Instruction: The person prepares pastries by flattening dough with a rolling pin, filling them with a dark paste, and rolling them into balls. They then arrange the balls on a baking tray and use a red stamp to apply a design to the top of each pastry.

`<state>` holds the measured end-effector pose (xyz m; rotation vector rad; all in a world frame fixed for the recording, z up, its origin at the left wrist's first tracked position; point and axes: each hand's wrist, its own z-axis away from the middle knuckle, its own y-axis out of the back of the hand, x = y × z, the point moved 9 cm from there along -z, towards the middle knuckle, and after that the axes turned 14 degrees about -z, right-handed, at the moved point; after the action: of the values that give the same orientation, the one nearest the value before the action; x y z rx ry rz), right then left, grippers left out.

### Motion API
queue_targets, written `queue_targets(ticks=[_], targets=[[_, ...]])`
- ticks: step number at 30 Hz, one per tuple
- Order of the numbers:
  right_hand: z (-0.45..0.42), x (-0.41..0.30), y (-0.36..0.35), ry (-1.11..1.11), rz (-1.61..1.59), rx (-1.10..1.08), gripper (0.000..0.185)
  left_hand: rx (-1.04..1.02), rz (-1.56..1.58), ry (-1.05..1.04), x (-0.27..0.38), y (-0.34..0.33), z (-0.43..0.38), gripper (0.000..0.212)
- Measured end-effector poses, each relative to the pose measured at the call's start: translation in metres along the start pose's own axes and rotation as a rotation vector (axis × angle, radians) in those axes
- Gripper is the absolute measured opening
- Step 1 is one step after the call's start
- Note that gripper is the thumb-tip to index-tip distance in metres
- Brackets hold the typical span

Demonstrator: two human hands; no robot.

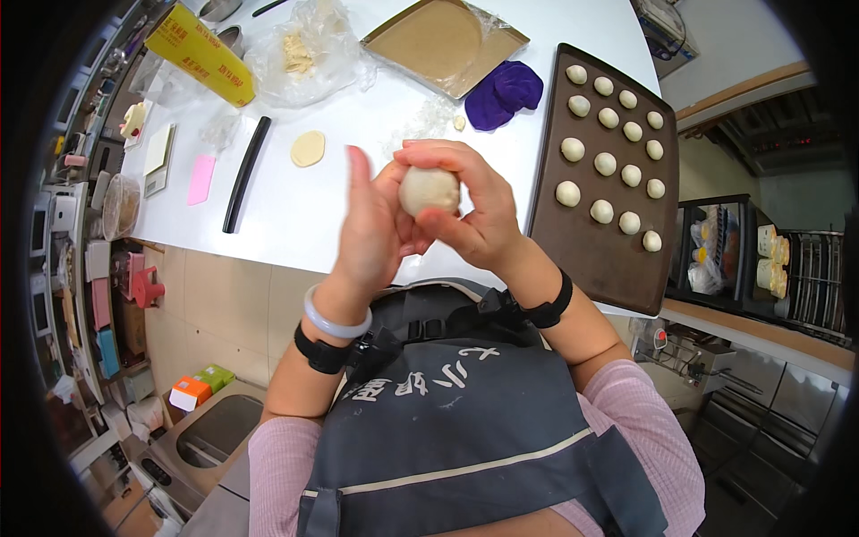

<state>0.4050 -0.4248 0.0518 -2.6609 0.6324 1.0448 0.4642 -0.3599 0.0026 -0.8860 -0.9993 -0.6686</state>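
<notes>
Between my two hands, above the front edge of the white table (pixel 295 221), is a round ball of pale dough (pixel 429 190). My right hand (pixel 473 201) grips it, thumb in front and fingers curled over the far side. My left hand (pixel 376 221) cups it from the left, thumb raised. A flat dough disc (pixel 308 149) lies on the table to the left. Several dough balls (pixel 605 164) sit in rows on a dark baking tray (pixel 590 268) at the right. A larger piece of dough (pixel 297 54) rests in clear plastic at the back.
A black rod (pixel 247 176), a pink scraper (pixel 201 180) and a digital scale (pixel 158 161) lie at the left. Farther back are a yellow cling-wrap box (pixel 200 55), a plastic-covered square pan (pixel 429 40) and a purple cloth-like item (pixel 503 95).
</notes>
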Motion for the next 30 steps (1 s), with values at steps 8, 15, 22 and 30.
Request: queue_targets(ticks=[8,15,22,30], targets=[[0.017,-0.010,-0.006,0.076,0.198,0.187,0.023,0.165,-0.290,-0.104,-0.008,0.006,-0.001,0.063],[-0.005,-0.016,-0.011,-0.034,0.188,-0.213,0.055,0.091,-0.008,0.169,-0.015,0.012,-0.002,0.073],[0.019,-0.006,-0.008,-0.037,0.064,-0.021,0.026,0.000,-0.049,0.138,-0.021,-0.003,-0.008,0.074],[0.031,0.024,-0.003,-0.563,-0.472,0.037,0.060,-0.052,-0.183,0.155,-0.028,-0.001,-0.006,0.066]])
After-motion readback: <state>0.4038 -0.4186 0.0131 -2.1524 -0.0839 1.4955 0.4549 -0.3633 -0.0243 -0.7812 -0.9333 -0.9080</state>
